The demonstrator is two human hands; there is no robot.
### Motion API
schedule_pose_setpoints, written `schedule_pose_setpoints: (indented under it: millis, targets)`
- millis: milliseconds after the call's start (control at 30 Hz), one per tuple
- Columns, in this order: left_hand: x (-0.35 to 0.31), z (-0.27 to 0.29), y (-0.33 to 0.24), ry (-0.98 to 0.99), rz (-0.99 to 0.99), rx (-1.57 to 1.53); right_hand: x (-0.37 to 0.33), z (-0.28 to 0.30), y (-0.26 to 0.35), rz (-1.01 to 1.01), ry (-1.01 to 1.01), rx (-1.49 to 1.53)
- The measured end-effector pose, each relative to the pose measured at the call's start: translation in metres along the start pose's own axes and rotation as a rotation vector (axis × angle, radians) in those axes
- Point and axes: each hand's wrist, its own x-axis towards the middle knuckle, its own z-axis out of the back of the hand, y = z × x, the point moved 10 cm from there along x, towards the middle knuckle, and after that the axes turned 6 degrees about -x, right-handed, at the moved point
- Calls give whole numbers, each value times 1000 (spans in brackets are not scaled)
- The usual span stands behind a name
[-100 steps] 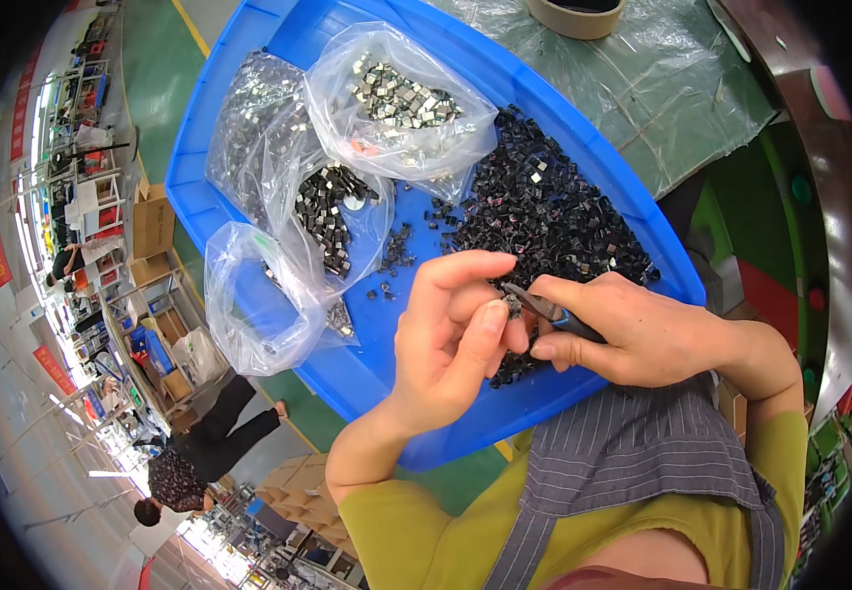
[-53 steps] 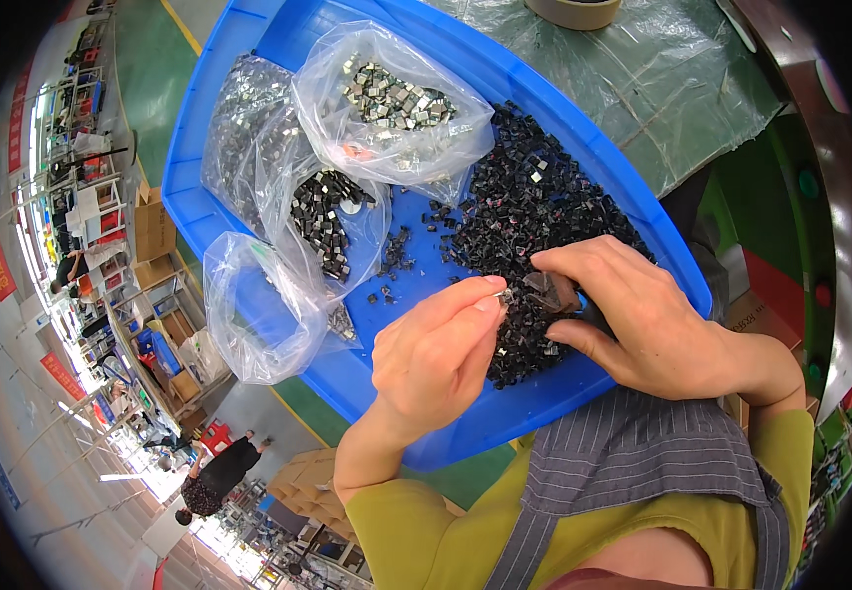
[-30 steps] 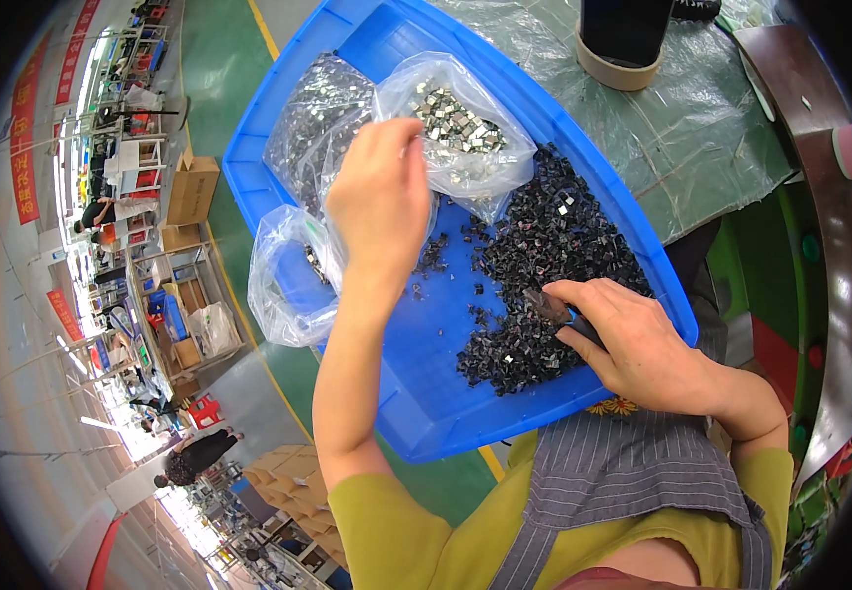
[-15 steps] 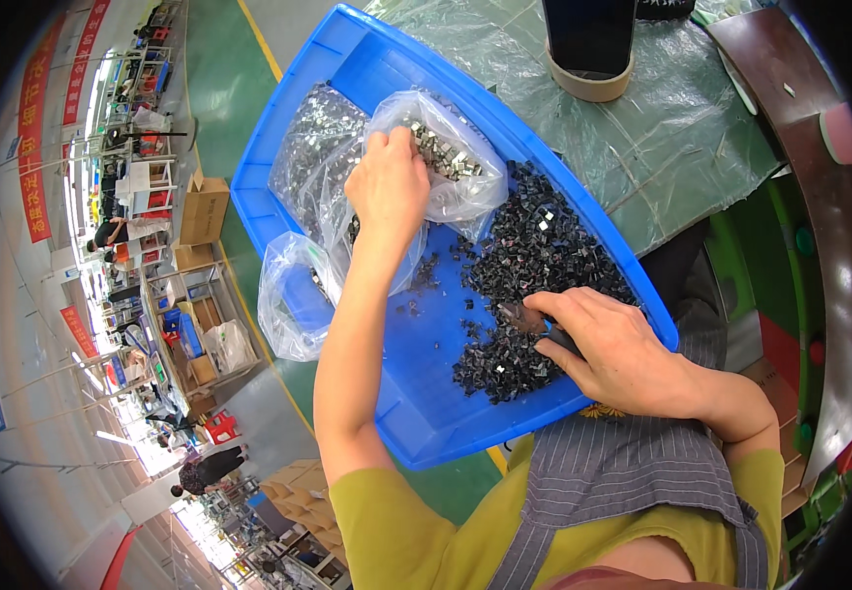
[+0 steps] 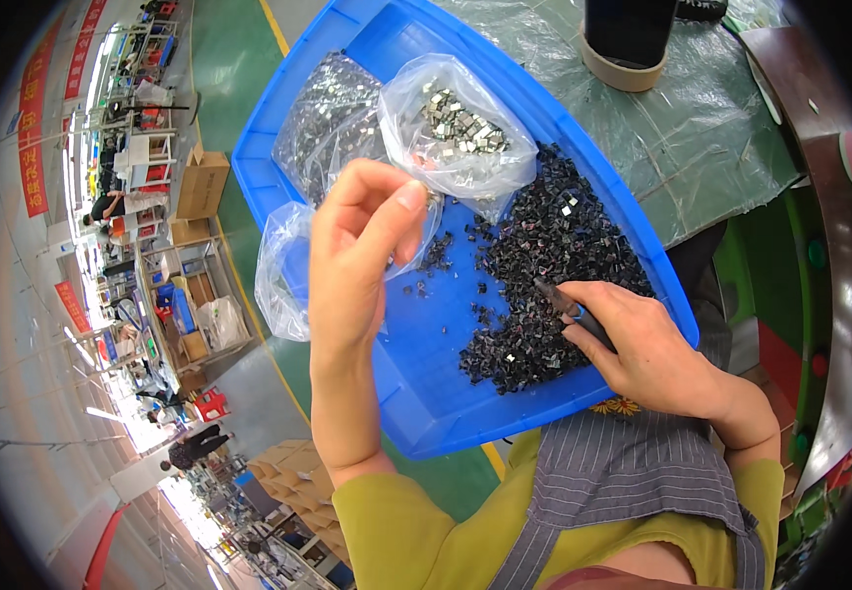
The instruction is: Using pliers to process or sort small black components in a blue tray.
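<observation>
My right hand [image 5: 642, 344] is closed around small pliers [image 5: 583, 320] with dark jaws and black-and-blue handles. Their tip is over a heap of small black parts [image 5: 564, 236] in a blue plastic tub [image 5: 416, 438]. My left hand [image 5: 367, 246] is raised above the tub, thumb and curled fingers drawn together. Anything pinched there is too small to make out. Just beyond it, an open clear plastic bag [image 5: 500, 182] contains many small shiny metal pieces [image 5: 460, 123]. Another clear bag [image 5: 333, 108], full of small dark and silvery parts, lies at the tub's far left.
An empty-looking clear bag [image 5: 283, 280] hangs over the tub's left rim. Beyond the tub, a table [image 5: 711, 162] covered in clear plastic holds a dark phone [image 5: 628, 29] in a tan tape ring [image 5: 623, 74]. Workbenches, cartons [image 5: 202, 185] and people stand at left.
My left hand has come out of the bag of metal pieces and back toward me, turning so its curled fingers show. The pliers in my right hand now show more clearly.
</observation>
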Motion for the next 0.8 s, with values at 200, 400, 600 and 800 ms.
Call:
schedule_pose_setpoints:
  millis: [200, 400, 600, 800]
  targets:
    - [-52, 109, -40, -650, -282, 1263, 0, -3, -4, -57, 23, 2]
    - [-50, 55, -24, -432, -684, 1594, 3, -5, -1, -80, 62, -18]
    - [-15, 43, 71, -250, -255, 1842, 1, -3, 3, -95, 31, -17]
    - [1, 40, 90, -312, -210, 1893, -3, -7, 2, -173, 72, 2]
